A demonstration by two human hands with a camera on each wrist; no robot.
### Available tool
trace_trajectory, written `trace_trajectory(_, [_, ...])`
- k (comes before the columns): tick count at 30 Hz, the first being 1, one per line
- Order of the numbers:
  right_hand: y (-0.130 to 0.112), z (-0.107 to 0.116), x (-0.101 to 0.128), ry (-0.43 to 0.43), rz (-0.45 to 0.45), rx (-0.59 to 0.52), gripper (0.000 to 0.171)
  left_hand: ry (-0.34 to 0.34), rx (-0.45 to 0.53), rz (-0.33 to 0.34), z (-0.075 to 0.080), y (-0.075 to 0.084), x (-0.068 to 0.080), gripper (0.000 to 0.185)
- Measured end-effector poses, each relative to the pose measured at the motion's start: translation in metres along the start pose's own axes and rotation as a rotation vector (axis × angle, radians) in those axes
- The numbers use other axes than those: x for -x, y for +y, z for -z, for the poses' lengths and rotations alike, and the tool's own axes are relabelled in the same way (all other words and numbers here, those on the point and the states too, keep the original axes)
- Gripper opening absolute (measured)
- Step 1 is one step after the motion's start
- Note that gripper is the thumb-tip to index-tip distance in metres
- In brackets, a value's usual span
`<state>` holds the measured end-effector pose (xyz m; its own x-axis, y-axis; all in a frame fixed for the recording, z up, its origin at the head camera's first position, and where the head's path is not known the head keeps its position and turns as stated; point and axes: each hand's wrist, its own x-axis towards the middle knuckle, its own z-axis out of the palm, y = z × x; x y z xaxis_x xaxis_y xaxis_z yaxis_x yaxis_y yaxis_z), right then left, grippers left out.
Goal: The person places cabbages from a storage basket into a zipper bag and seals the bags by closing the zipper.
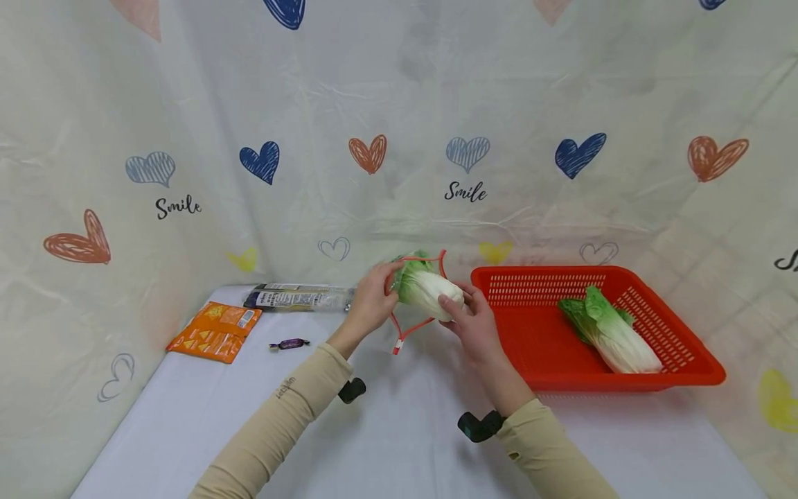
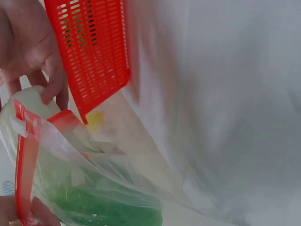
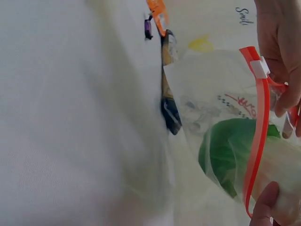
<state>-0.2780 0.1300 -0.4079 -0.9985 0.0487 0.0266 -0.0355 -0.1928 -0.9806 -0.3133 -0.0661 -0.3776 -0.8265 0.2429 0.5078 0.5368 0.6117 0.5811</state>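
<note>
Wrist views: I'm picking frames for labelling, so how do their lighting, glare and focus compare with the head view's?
Head: brighter, fairly crisp, soft shadows on the tablecloth below the arms; left wrist: dimmer, pale sheen on the bag, yellow heart blurred; right wrist: also dim, soft dark bands across the tablecloth, purple wrapper soft.

Head view's up high, looking forward and down; close in, both sideways-tilted wrist views share the bag [image 3: 256,146], left facing the basket [image 2: 108,70], right, through the blur, seemingly toward the orange packet [image 3: 158,12].
</note>
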Motion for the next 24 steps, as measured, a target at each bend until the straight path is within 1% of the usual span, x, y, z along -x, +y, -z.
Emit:
trace_trajectory(3, [0.0002,-0.0022,-0.0004,0.000,0.017,0.059,0.053,-0.050,0.026,-0.003,0.0000,-0.0006,-0.0008,0.056])
trace_trajectory(6, [0.0015,-0.0052,-0.0017,-0.013,0.032,0.104,0.053,-0.107,0.056,0.007,-0.0004,-0.0004,-0.0008,0.056])
trace_trajectory(10, [0.0040,-0.0075,-0.0048,-0.010,0.034,0.110,0.052,-0.168,0.106,0.041,-0.0012,-0.0007,-0.0005,0.055])
trace_trajectory(13, [0.0046,-0.0083,-0.0067,-0.002,0.037,0.126,0.052,-0.200,0.158,0.053,-0.0007,-0.0011,-0.0009,0.054])
trace_trajectory(18, [0.0017,-0.0081,-0.0080,-0.015,0.055,0.239,0.053,-0.250,0.232,0.052,-0.0001,-0.0010,-0.0016,0.055])
trace_trajectory(21, [-0.0017,-0.0074,-0.0085,-0.021,0.056,0.305,0.053,-0.267,0.247,0.060,-0.0002,-0.0008,-0.0020,0.056])
trace_trajectory(24, [-0.0041,-0.0064,-0.0099,-0.023,0.066,0.352,0.053,-0.275,0.258,0.082,-0.0001,-0.0006,-0.0028,0.055])
